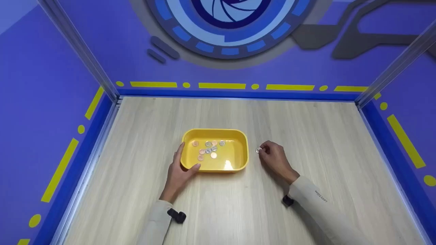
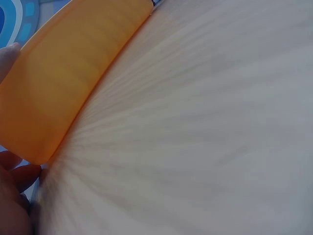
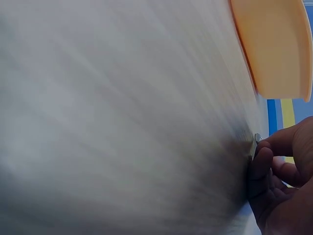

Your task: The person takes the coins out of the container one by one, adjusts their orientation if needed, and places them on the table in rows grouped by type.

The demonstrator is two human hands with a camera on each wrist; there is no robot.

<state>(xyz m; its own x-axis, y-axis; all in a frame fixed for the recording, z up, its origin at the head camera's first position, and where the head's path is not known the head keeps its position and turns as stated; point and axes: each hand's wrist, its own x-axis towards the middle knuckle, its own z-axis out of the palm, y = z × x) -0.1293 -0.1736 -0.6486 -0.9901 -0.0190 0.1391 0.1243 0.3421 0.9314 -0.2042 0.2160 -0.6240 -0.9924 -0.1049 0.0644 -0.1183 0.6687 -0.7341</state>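
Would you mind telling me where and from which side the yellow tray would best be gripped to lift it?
Probably by the rim of a short end, coming in from the side. The yellow tray is shallow with a rolled lip; the left hand already grips its left end, so the bare right end suits a second hold.

Pale wood-grain tabletop (image 1: 323, 136), purple walls (image 1: 41, 68) with yellow dashes, apparently metal corner posts (image 1: 78, 44)
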